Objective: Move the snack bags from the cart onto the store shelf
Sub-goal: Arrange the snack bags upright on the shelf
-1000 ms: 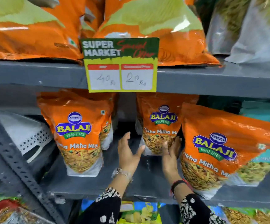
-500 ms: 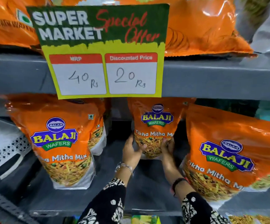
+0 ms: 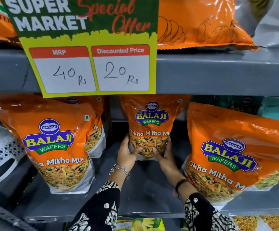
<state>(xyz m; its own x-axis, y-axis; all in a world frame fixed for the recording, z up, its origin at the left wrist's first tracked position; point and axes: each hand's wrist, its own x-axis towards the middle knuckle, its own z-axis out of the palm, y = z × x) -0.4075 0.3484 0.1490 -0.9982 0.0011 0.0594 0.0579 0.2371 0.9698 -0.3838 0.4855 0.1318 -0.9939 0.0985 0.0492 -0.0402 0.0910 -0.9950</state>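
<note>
Orange plastic crinkles between my hands: my left hand (image 3: 127, 154) cups the lower left edge of the middle snack bag (image 3: 150, 125) with the thumb laid over its clear window, and my right hand (image 3: 166, 155) mirrors it on the lower right, fingers curled round the bag's side, so both are closed on the one bag. It stands upright toward the back of the grey shelf (image 3: 145, 189), its base hidden behind my palms. A metal watch (image 3: 119, 170) sits on my left wrist and a dark band (image 3: 181, 183) on my right, with black-and-white patterned sleeves below them. To the left a larger-looking bag of the same mix (image 3: 52, 144) stands nearer the shelf's front edge, with another bag (image 3: 96, 130) just behind it. To the right a third front bag (image 3: 235, 152) leans tilted. Above, a yellow and green price sign (image 3: 88, 47) hangs from the upper shelf (image 3: 218, 74), reading 40 Rs and 20 Rs, and more orange bags (image 3: 198, 22) lie on that shelf
</note>
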